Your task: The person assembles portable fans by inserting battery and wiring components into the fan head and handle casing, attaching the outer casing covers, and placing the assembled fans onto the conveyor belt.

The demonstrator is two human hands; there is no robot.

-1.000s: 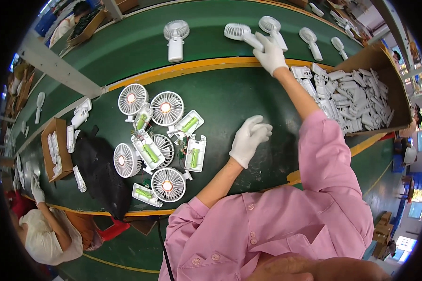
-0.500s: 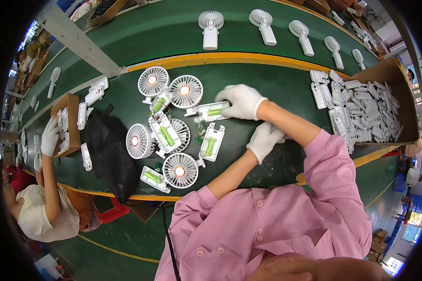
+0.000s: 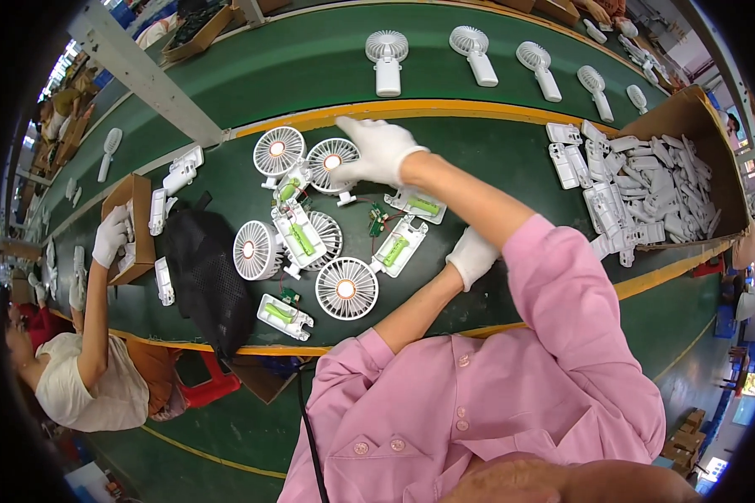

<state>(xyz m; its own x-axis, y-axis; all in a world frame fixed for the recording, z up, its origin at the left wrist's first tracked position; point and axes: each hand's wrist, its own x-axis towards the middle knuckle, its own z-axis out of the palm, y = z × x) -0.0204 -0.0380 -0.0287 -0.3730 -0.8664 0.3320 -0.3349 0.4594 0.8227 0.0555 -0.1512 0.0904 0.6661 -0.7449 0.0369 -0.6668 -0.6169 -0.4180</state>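
Observation:
My right hand (image 3: 377,151), in a white glove, reaches left and has its thumb and fingers around the right rim of a white fan head (image 3: 321,161) with an orange centre. Just to the right of that fan, a white handle shell with a green battery (image 3: 425,205) lies open. My left hand (image 3: 473,256), also gloved, rests on the bench under my right forearm, its fingers hidden. Between the hands and the pile lie another battery shell (image 3: 400,245), a green circuit board (image 3: 377,220) and a lower fan head (image 3: 346,287). More fan heads (image 3: 257,250) and a shell (image 3: 299,236) overlap at left.
A cardboard box (image 3: 700,142) of white handle parts stands at right, with loose shells (image 3: 569,166) beside it. Finished-looking fans (image 3: 387,63) lie along the green belt beyond. A black mesh bag (image 3: 205,281) lies at left, near a co-worker's gloved hand (image 3: 111,236) at a small box (image 3: 143,220).
My right hand has left the battery shell and moved left to the fan head. That shell and the lower fan head sit further right. My left hand stays on the bench.

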